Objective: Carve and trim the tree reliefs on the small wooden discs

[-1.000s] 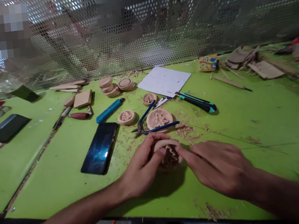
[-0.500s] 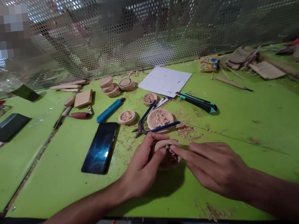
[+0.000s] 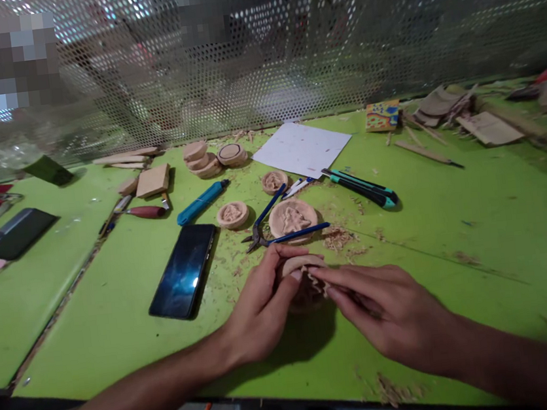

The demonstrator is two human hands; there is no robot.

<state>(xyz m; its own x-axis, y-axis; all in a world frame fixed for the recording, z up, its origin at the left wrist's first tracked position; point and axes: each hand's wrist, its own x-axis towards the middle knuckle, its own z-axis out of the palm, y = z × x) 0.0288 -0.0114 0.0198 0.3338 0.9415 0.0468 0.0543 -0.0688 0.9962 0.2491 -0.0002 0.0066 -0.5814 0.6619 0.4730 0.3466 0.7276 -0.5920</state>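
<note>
showing a thick pale rim and a wavy strip (image 3: 315,283) in the head view, the round wooden disc (image 3: 308,298) tilts just nearside of the blue-handled pliers (image 3: 258,232); the left hand (image 3: 258,309) clasps it, thumb on its face; the right hand (image 3: 391,303) curls against it, grip unclear.

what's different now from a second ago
The right hand has shifted slightly left, its index fingertip closer to the left hand. No clear letting go. The left hand still holds the carved disc; the pliers, phone and cutter knife stayed put.
</note>
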